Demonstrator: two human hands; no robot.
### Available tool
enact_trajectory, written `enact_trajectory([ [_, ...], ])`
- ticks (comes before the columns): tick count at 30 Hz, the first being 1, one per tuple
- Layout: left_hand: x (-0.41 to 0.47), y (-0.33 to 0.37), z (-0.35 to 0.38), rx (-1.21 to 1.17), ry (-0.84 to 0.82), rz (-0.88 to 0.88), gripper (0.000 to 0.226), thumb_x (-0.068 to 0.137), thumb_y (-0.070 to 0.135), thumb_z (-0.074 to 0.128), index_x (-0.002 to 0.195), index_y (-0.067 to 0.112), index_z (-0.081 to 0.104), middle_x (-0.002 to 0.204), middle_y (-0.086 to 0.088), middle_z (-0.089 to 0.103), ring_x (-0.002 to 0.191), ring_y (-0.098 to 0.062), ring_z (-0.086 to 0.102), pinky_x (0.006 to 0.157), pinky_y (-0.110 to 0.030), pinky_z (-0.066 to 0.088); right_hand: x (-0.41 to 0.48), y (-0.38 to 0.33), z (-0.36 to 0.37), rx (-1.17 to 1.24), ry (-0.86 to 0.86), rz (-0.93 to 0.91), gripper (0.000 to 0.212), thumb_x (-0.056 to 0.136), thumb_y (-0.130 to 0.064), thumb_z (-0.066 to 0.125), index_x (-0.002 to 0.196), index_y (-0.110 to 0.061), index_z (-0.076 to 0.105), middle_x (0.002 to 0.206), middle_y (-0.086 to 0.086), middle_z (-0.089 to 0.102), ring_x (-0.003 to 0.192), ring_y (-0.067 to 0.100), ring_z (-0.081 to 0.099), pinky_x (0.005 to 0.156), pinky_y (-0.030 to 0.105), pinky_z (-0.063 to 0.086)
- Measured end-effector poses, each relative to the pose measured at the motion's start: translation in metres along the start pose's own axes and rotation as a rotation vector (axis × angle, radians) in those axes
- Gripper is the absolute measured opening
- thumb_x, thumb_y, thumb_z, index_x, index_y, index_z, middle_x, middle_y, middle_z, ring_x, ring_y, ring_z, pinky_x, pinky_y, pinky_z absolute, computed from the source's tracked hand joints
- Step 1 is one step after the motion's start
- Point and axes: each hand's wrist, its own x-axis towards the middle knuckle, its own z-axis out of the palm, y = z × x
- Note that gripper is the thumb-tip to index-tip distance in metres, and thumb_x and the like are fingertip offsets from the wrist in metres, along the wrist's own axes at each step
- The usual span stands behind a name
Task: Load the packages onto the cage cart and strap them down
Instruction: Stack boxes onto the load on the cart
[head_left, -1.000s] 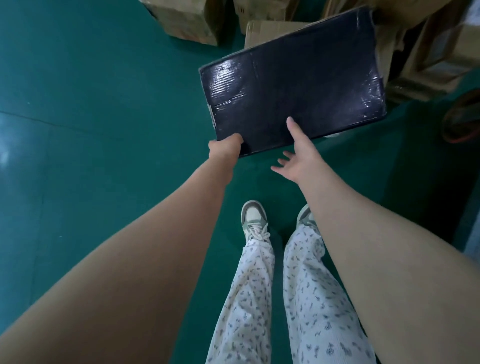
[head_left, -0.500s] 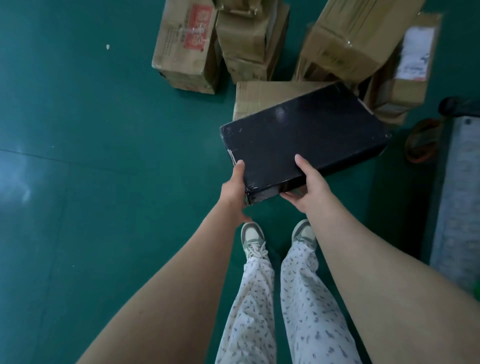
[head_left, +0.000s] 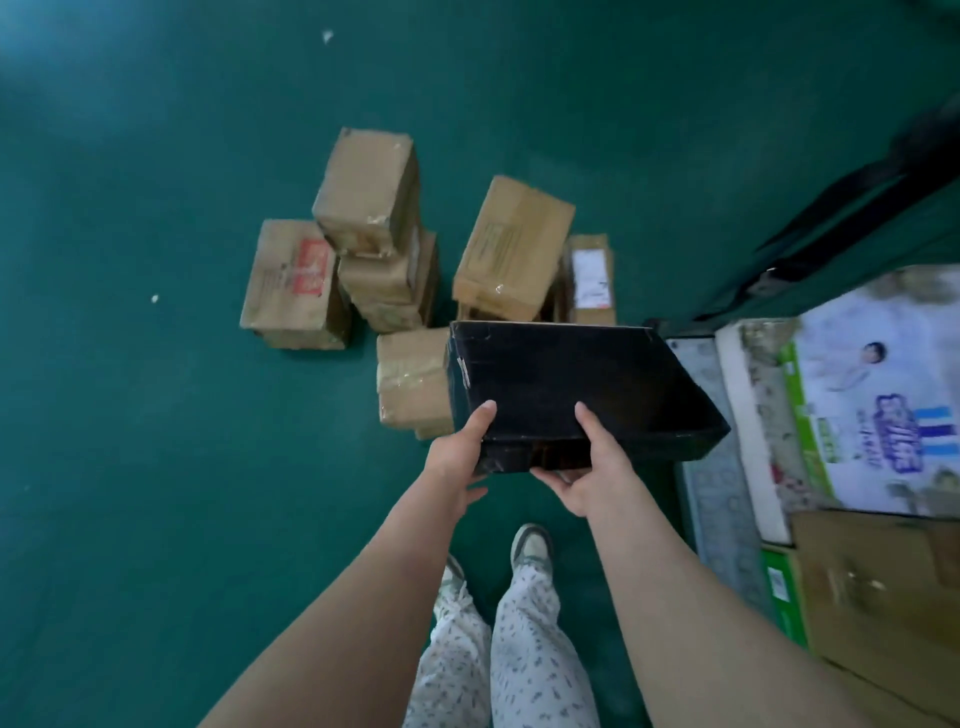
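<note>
I hold a flat black package (head_left: 582, 384) level in front of me, above the green floor. My left hand (head_left: 460, 457) grips its near left corner, thumb on top. My right hand (head_left: 589, 467) grips the near edge, thumb on top and fingers underneath. To the right stands the cage cart (head_left: 722, 499), its patterned grey deck showing. On the deck lie a white printed carton (head_left: 883, 395) and a brown carton (head_left: 878, 587). A pile of brown cardboard packages (head_left: 374, 249) sits on the floor beyond the black package.
A black strap (head_left: 831, 223) runs diagonally at the upper right, by the cart. My legs and shoes (head_left: 530, 545) are below the package. Green floor spreads to the left, with two small white scraps on it.
The black package has gone from tilted up to level and lower, and has swung right toward the cart. My right hand has closed on its near edge. The cart and its cartons have come into view.
</note>
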Motion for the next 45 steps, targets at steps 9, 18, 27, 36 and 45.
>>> enact_trajectory([
  [9, -0.066, 0.04, 0.08, 0.134, -0.148, 0.132, 0.056, 0.08, 0.056, 0.063, 0.115, 0.013, 0.058, 0.113, -0.006, 0.065, 0.106, -0.026, 0.06, 0.084, -0.036, 0.045, -0.079, -0.079, -0.037, 0.194, -0.04, -0.145, 0.041, 0.084, -0.026, 0.071, 0.116, -0.01, 0.052, 0.117, 0.015, 0.058, 0.104, 0.032, 0.055, 0.084, 0.051, 0.048],
  [18, -0.128, 0.063, 0.172, 0.291, -0.26, 0.238, 0.045, 0.083, 0.052, 0.063, 0.109, 0.016, 0.053, 0.107, -0.004, 0.061, 0.103, -0.025, 0.057, 0.085, -0.036, 0.044, -0.135, -0.141, -0.094, 0.436, -0.042, -0.272, 0.053, 0.086, -0.028, 0.068, 0.131, -0.009, 0.048, 0.126, 0.015, 0.057, 0.115, 0.032, 0.054, 0.089, 0.05, 0.045],
  [27, -0.179, 0.055, 0.261, 0.387, -0.431, 0.245, 0.056, 0.08, 0.057, 0.063, 0.116, 0.015, 0.055, 0.11, -0.005, 0.063, 0.097, -0.023, 0.059, 0.082, -0.035, 0.042, -0.17, -0.215, -0.167, 0.412, -0.026, -0.374, 0.029, 0.086, -0.029, 0.069, 0.094, -0.005, 0.054, 0.082, 0.012, 0.059, 0.084, 0.029, 0.057, 0.089, 0.044, 0.05],
  [36, -0.215, 0.023, 0.346, 0.65, -0.622, 0.161, 0.033, 0.081, 0.044, 0.069, 0.098, 0.018, 0.058, 0.108, -0.003, 0.056, 0.1, -0.021, 0.053, 0.089, -0.034, 0.039, -0.161, -0.272, -0.267, 0.381, 0.191, -0.46, 0.079, 0.053, -0.053, 0.083, 0.117, -0.013, 0.057, 0.105, 0.008, 0.065, 0.091, 0.026, 0.065, 0.071, 0.032, 0.049],
  [45, -0.19, 0.057, 0.415, 0.614, -0.612, 0.272, 0.078, 0.079, 0.039, 0.073, 0.141, 0.013, 0.034, 0.123, -0.01, 0.058, 0.104, -0.027, 0.057, 0.093, -0.041, 0.042, -0.137, -0.309, -0.322, 0.549, 0.271, -0.477, 0.084, 0.046, -0.053, 0.079, 0.118, -0.014, 0.059, 0.115, 0.007, 0.065, 0.102, 0.029, 0.061, 0.078, 0.034, 0.049],
])
